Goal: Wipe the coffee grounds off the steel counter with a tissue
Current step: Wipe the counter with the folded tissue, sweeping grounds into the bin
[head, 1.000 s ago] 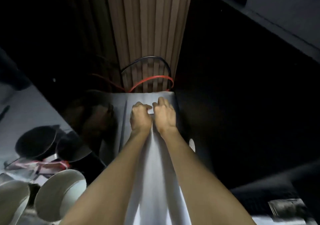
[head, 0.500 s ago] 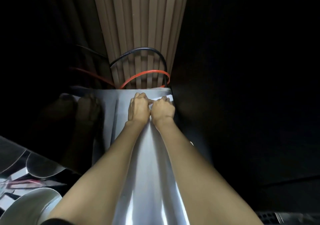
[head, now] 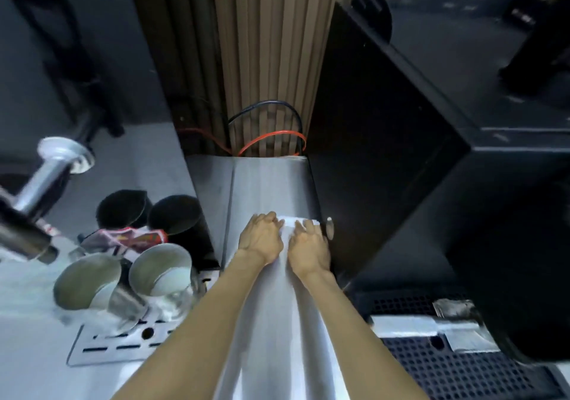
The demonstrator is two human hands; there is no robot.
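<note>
A narrow strip of steel counter runs away from me between a black machine and a cluttered left side. My left hand and my right hand lie side by side on it, palms down, fingers curled over a white tissue. The tissue shows between and just beyond the fingertips, pressed flat on the steel. No coffee grounds are visible on the bare steel ahead of the hands.
A tall black machine walls the right side, with a perforated drip tray below. Left stand two steel pitchers, two black cups, a red-white packet and a steel handle. Red and black cables loop at the far end.
Both hands have pulled back toward me along the counter with the tissue, away from the far edge by the cables. The view has lifted and brightened.
</note>
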